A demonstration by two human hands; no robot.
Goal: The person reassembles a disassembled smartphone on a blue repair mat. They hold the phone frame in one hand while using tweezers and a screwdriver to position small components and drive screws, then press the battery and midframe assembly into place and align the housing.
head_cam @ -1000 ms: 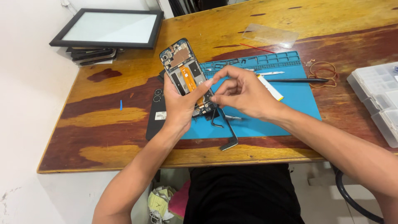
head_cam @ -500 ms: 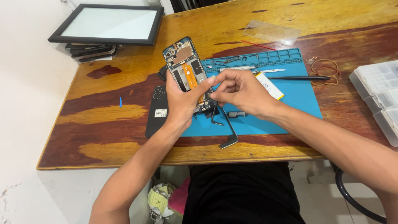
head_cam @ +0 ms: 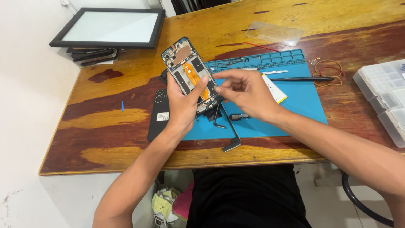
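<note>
My left hand (head_cam: 182, 103) grips an opened phone (head_cam: 185, 67) from below, its back removed so the blue frame, circuit boards and an orange flex cable show. The thumb lies across its lower part. My right hand (head_cam: 246, 90) has its fingertips pinched together at the phone's lower right edge; whatever small part it touches is too small to tell. Both hands hover over the left end of a blue work mat (head_cam: 291, 105) on the wooden table (head_cam: 126, 118).
A black back cover (head_cam: 157, 120) lies left of the mat. Black brackets (head_cam: 230, 131), a stylus-like tool (head_cam: 303, 79), a white-and-yellow battery (head_cam: 276, 89) sit on the mat. A framed panel (head_cam: 107, 27) stands far left, a clear parts box (head_cam: 386, 97) at right, coiled wire (head_cam: 327, 67) nearby.
The phone and both hands have shifted slightly up and left in view. My right fingertips stay pinched at the phone's lower edge.
</note>
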